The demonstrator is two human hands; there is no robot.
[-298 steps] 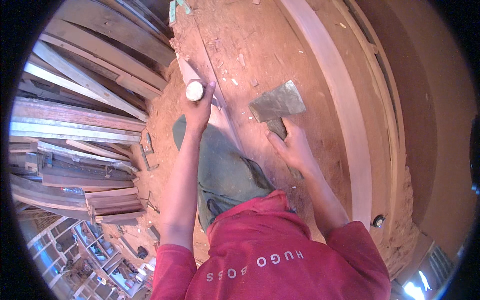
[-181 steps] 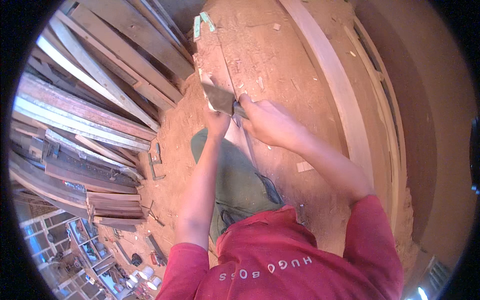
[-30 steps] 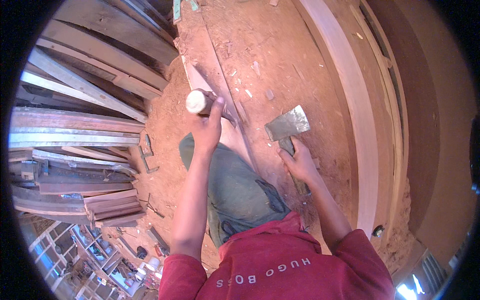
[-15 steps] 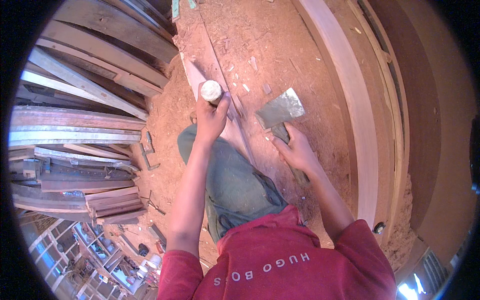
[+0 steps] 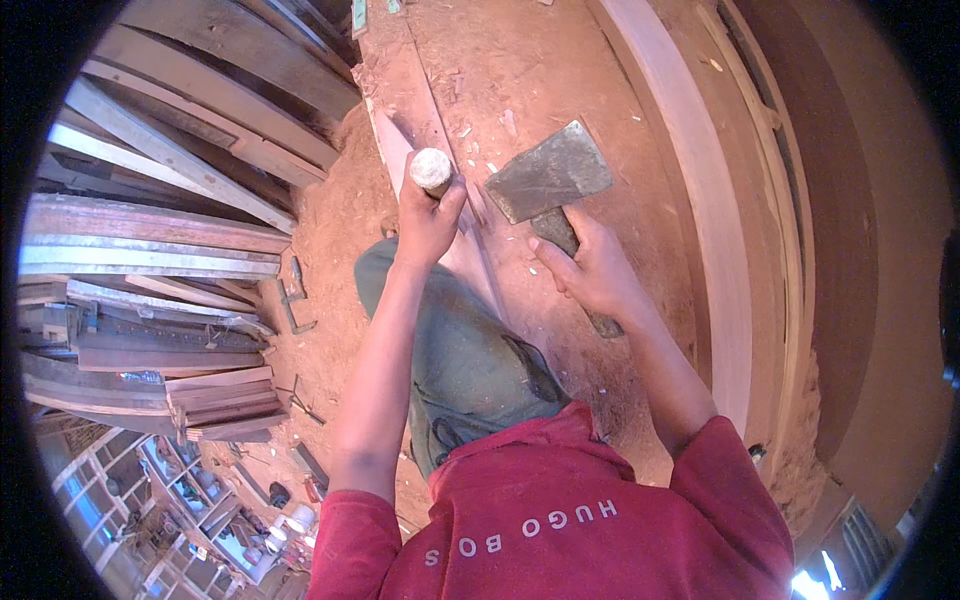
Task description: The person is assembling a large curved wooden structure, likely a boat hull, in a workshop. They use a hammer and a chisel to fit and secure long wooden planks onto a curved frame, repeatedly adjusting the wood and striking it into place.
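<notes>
My left hand point(image 5: 430, 222) is closed around an upright chisel point(image 5: 431, 172); its round, pale, worn handle end faces up, and its blade is hidden below the fist. Under it a long reddish wooden board point(image 5: 470, 262) lies on the ground, partly covered by my leg in dark green trousers point(image 5: 470, 370). To the right, my right hand point(image 5: 597, 272) grips a hatchet point(image 5: 550, 172) by its dark wooden handle. The hatchet's broad grey metal head is raised, to the right of the chisel and apart from it.
Stacked planks point(image 5: 150, 235) fill the left side. A metal clamp point(image 5: 292, 297) lies on the ground beside them. Along the right runs a long curved board point(image 5: 712, 180). Wood chips and sawdust point(image 5: 530, 60) cover the ground. Shelves with assorted items point(image 5: 190, 490) show at lower left.
The hatchet has risen and its broad flat side has turned more toward view, its head a little nearer the chisel. My left hand stays nearly in place on the chisel.
</notes>
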